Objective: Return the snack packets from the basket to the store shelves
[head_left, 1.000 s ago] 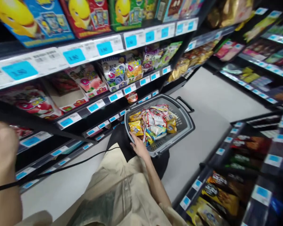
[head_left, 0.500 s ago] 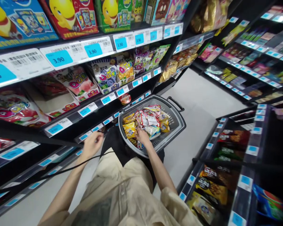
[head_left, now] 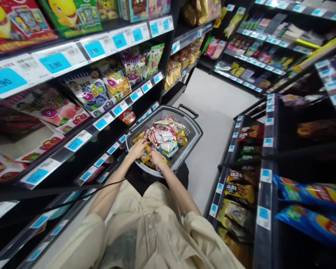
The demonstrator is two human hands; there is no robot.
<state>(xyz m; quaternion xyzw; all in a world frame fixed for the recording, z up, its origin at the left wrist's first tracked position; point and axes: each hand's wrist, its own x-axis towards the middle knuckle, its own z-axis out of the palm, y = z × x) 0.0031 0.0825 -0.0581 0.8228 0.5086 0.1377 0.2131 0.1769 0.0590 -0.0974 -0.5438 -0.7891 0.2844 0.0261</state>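
A grey shopping basket (head_left: pixel 194 129) rests on my lap, filled with several snack packets (head_left: pixel 165 135) in yellow, red and white wrappers. My left hand (head_left: pixel 137 148) reaches into the basket's near left side, fingers curled onto a yellow packet (head_left: pixel 144 156). My right hand (head_left: pixel 156 157) is just beside it at the near rim, fingers bent down among the packets. What each hand actually grips is hidden by the fingers and the heap.
Shelves of candy bags with blue price tags (head_left: pixel 54 61) run along the left. A low rack of snack bags (head_left: pixel 242 192) and chip bags (head_left: pixel 308 194) stands at the right. A pale floor aisle (head_left: pixel 215 108) lies beyond the basket.
My left hand came down from the left shelf edge into the basket beside my right hand. The view swung right, and the basket now sits nearer the middle.
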